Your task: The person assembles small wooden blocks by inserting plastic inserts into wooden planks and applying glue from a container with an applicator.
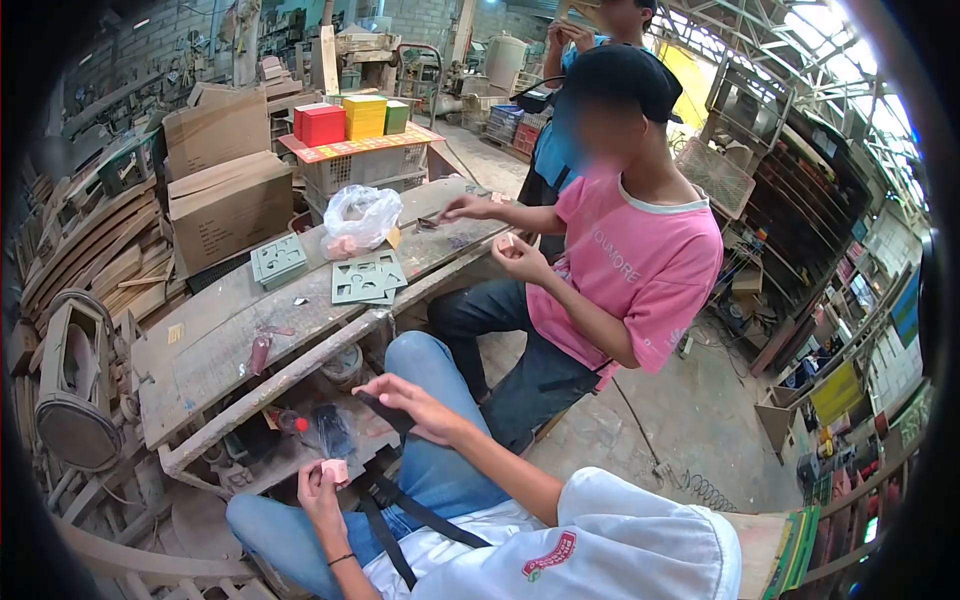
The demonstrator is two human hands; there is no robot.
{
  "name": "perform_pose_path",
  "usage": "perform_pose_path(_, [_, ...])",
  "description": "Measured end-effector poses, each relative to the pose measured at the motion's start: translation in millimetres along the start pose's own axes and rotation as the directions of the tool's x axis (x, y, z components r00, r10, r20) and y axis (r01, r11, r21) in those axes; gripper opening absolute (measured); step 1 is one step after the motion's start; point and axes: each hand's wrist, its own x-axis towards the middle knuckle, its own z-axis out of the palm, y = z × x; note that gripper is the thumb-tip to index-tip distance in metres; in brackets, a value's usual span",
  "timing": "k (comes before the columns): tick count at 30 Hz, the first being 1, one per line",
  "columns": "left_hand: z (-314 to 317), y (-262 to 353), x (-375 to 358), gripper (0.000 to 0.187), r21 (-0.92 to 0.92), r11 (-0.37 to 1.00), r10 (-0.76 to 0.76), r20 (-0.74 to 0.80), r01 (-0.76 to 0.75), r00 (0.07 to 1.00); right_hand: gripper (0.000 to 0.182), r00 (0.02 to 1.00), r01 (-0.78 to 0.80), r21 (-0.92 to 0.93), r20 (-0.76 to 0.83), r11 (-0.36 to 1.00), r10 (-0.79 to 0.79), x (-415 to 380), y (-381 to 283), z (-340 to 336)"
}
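Observation:
My left hand (322,507) is closed around a small pale pink block (336,471), its fingers pinching it from the side. My right hand (420,408) has its fingers stretched over a dark flat strip (384,411), gripped along the palm side above my bent knee. What the strip is made of cannot be told. The block and the strip are apart. Across from me, a person in a pink shirt holds another small pink block (509,242) in one hand and reaches to a dark flat piece (428,222) on the bench with the other.
The worn workbench (215,345) carries grey-green cut-out plates (367,279), a plastic bag (362,214) of pink pieces and a dark red item (260,354). A red-capped bottle (292,421) lies on its lower shelf. Cardboard boxes (230,212) and coloured blocks (365,118) stand behind.

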Motion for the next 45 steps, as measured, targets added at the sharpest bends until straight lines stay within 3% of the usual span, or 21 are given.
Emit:
perform_pose_path(2, [4, -3, -2, 0.021, 0.007, 1.000, -0.008, 0.001, 0.008, 1.000, 0.021, 0.999, -0.011, 0.022, 0.030, 1.000, 0.010, -2, 9, -2])
perform_pose_path(4, [5, -4, -3, 0.022, 0.009, 1.000, -0.019, -0.004, 0.019, 1.000, 0.023, 0.999, 0.047, -0.257, 0.036, 0.965, -0.039, -3, 27, -2])
perform_pose_path(5, [5, -4, -3, 0.021, 0.033, 0.999, -0.017, 0.021, 0.017, 1.000, 0.027, 0.994, 0.110, -0.420, 0.043, 0.901, -0.101, -3, 40, -1])
perform_pose_path(8, [9, -14, 1, 0.020, 0.068, 0.998, -0.016, 0.020, 0.014, 1.000, 0.033, 0.996, 0.078, -0.732, 0.033, 0.676, -0.080, -5, 67, 12])
perform_pose_path(11, [13, -21, 10, 0.020, 0.095, 0.995, -0.023, -0.017, 0.025, 1.000, 0.035, 0.983, 0.144, -0.816, 0.055, 0.560, -0.173, 0, 76, 21])
perform_pose_path(14, [22, -19, 28, 0.018, 0.111, 0.994, -0.011, -0.030, 0.014, 0.999, 0.037, 0.976, 0.163, -0.791, 0.041, 0.590, -0.215, 14, 81, 14])
perform_pose_path(16, [27, -15, 44, 0.016, 0.151, 0.988, 0.009, -0.018, -0.006, 1.000, 0.037, 0.990, 0.067, -0.800, -0.019, 0.597, -0.137, 23, 71, 16])
perform_pose_path(18, [30, -20, 55, 0.016, 0.112, 0.994, -0.012, -0.051, 0.017, 0.999, 0.037, 0.944, 0.222, -0.812, 0.040, 0.540, -0.328, 36, 77, 5])
perform_pose_path(19, [27, -30, 60, 0.017, 0.079, 0.997, -0.019, -0.072, 0.024, 0.997, 0.036, 0.969, 0.157, -0.786, 0.004, 0.598, -0.248, 41, 78, 0])
perform_pose_path(24, [13, -48, 58, 0.020, 0.065, 0.994, -0.076, -0.114, 0.084, 0.991, 0.037, 0.967, 0.179, -0.775, 0.026, 0.606, -0.252, 47, 108, -16])
perform_pose_path(26, [9, -55, 60, 0.022, -0.099, 0.987, -0.140, -0.173, 0.124, 0.975, 0.038, 0.970, 0.178, -0.758, 0.027, 0.628, -0.242, 51, 119, -18])
perform_pose_path(27, [1, -59, 62, 0.026, -0.132, 0.979, -0.168, -0.112, 0.153, 0.979, 0.038, 0.966, 0.196, -0.778, 0.050, 0.597, -0.252, 52, 121, -16])
perform_pose_path(30, [-6, -67, 61, 0.030, -0.095, 0.982, -0.171, -0.105, 0.162, 0.980, 0.038, 0.967, 0.205, -0.797, 0.076, 0.568, -0.241, 55, 123, -17])
perform_pose_path(32, [3, -64, 58, 0.030, -0.061, 0.985, -0.166, -0.126, 0.159, 0.978, 0.037, 0.986, 0.124, -0.797, 0.033, 0.591, -0.163, 55, 125, -19])
perform_pose_path(35, [8, -59, 60, 0.030, -0.021, 0.991, -0.137, -0.140, 0.136, 0.981, 0.037, 0.959, 0.225, -0.750, 0.060, 0.622, -0.276, 52, 119, -14])
perform_pose_path(37, [3, -62, 62, 0.029, 0.040, 0.995, -0.085, -0.150, 0.092, 0.985, 0.038, 0.964, 0.206, -0.759, 0.051, 0.618, -0.260, 54, 121, -15])
perform_pose_path(43, [3, -58, 61, 0.032, 0.001, 0.998, -0.060, -0.185, 0.061, 0.981, 0.036, 0.976, 0.157, -0.790, 0.033, 0.593, -0.214, 53, 123, -17])
perform_pose_path(45, [2, -58, 62, 0.031, 0.024, 0.998, -0.054, -0.210, 0.061, 0.976, 0.036, 0.951, 0.246, -0.786, 0.082, 0.568, -0.299, 52, 125, -17])
